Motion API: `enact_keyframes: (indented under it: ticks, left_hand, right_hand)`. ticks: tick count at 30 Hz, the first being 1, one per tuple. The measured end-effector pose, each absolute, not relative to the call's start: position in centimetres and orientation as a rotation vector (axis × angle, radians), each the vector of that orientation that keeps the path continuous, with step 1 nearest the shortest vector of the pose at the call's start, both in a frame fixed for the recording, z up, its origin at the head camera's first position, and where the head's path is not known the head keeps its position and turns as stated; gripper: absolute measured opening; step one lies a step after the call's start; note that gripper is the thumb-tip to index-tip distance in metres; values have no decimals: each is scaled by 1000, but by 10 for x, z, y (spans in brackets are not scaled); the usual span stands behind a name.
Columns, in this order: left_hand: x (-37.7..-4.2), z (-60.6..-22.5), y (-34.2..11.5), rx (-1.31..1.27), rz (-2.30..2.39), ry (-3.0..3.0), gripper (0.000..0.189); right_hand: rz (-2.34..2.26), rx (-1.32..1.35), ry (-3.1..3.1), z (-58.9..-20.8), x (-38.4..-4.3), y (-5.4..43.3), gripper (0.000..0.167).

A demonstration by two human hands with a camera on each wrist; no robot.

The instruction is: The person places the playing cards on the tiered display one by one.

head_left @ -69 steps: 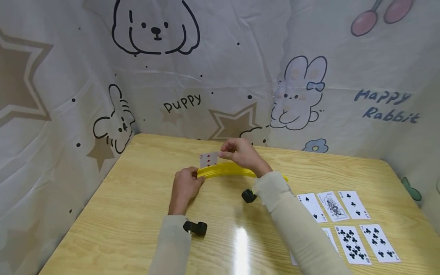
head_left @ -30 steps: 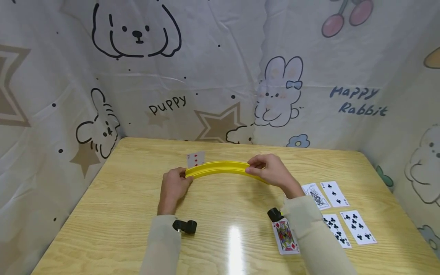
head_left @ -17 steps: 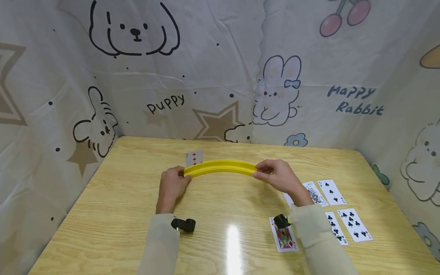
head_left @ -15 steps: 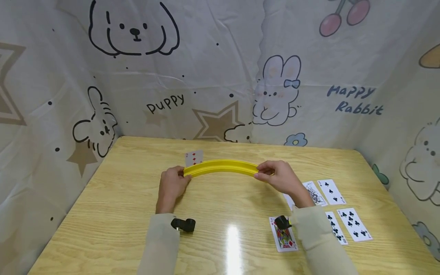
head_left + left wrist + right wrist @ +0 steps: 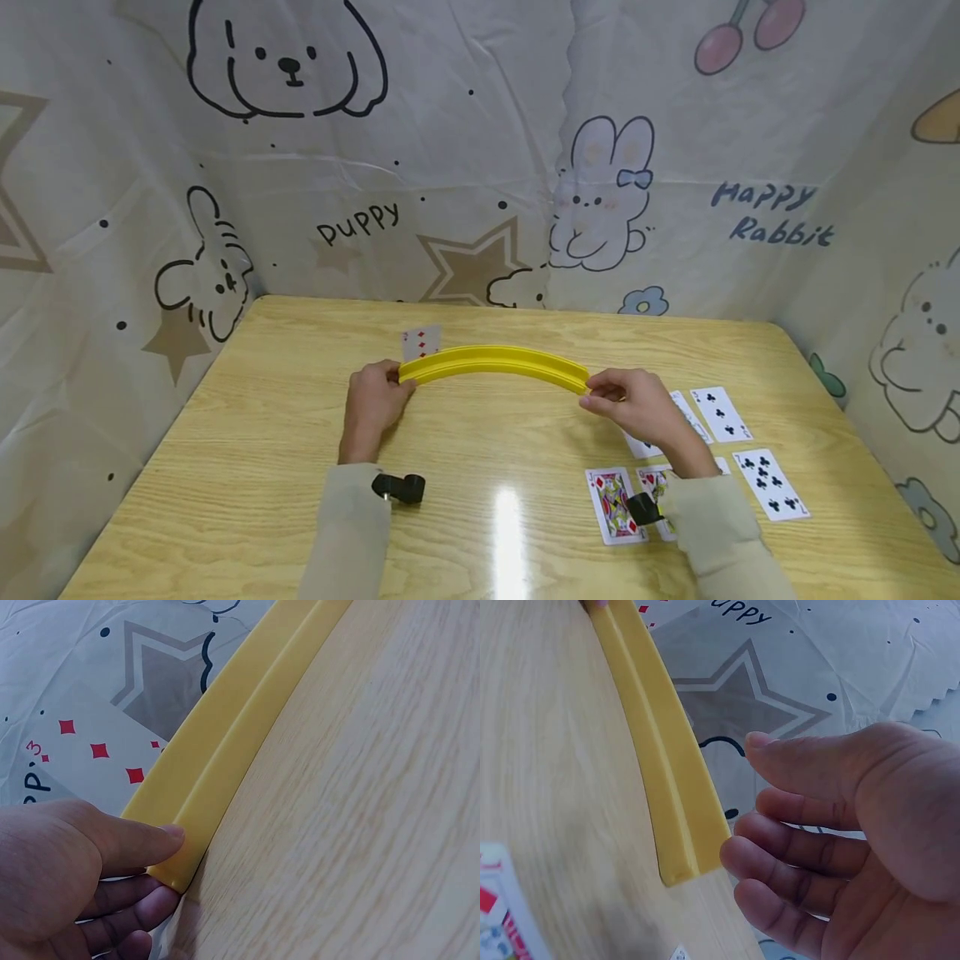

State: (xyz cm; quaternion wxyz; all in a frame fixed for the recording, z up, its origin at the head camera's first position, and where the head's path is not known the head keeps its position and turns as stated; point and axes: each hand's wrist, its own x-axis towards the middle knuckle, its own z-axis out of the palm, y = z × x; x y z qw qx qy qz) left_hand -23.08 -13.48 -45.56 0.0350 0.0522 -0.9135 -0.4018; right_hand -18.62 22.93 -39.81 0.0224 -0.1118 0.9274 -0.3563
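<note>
A curved yellow card holder (image 5: pixel 495 358) stands towards the back of the table, with the three of diamonds (image 5: pixel 422 340) upright in its left part. My left hand (image 5: pixel 371 404) pinches the holder's left end; in the left wrist view the thumb (image 5: pixel 146 844) lies on its front face and the fingers are below the end. My right hand (image 5: pixel 637 408) is beside the holder's right end. Its fingers (image 5: pixel 772 851) are loosely curled in the right wrist view, with nothing between them and the thumb, and the fingertips are right by the holder's edge.
Playing cards lie face up at the right, including a face card of diamonds (image 5: pixel 615 504), the three of clubs (image 5: pixel 722 414) and the seven of clubs (image 5: pixel 771 483). My right forearm partly covers others. A printed cloth (image 5: pixel 450 150) hangs behind the wooden table (image 5: pixel 465 467).
My right hand has let go of the three of diamonds, slid right along the holder and come off its right end. My left hand has kept its grip. The head view has shifted slightly.
</note>
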Motion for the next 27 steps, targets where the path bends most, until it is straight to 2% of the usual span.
enact_keyframes:
  ticks: [27]
  left_hand:
    - [-231,-455,-134,178,-1260,-2817,39]
  right_hand:
    - [-978,-330,2911,-415,-145,254,33]
